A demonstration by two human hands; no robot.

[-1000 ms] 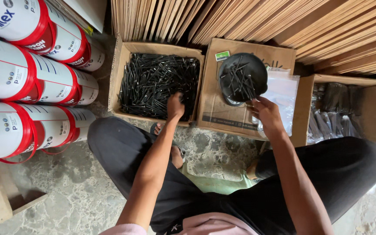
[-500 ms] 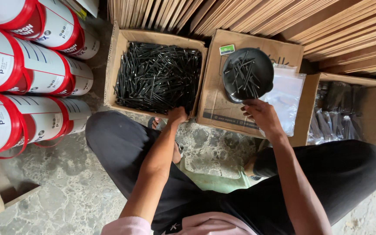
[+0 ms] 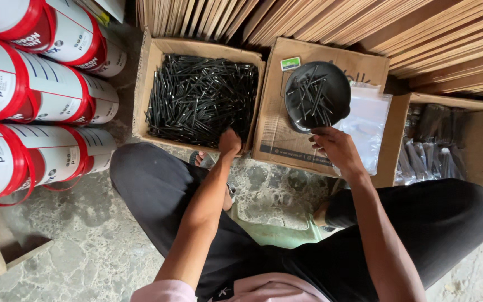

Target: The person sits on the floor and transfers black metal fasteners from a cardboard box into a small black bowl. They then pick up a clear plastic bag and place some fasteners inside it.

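The left hand (image 3: 230, 142) is seen curled at the near edge of the open carton (image 3: 151, 67), the black nails (image 3: 202, 98) lying just beyond it; its hold cannot be told. The round black dish (image 3: 316, 94) is touched at its near rim by the half-open right hand (image 3: 335, 146).

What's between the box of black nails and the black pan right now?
In the head view, only the flat closed carton that the black pan rests on; its left part lies bare beside the open nail box.

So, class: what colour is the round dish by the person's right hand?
Black. The round dish, holding a few black nails, shows best in the head view, just above the right hand.
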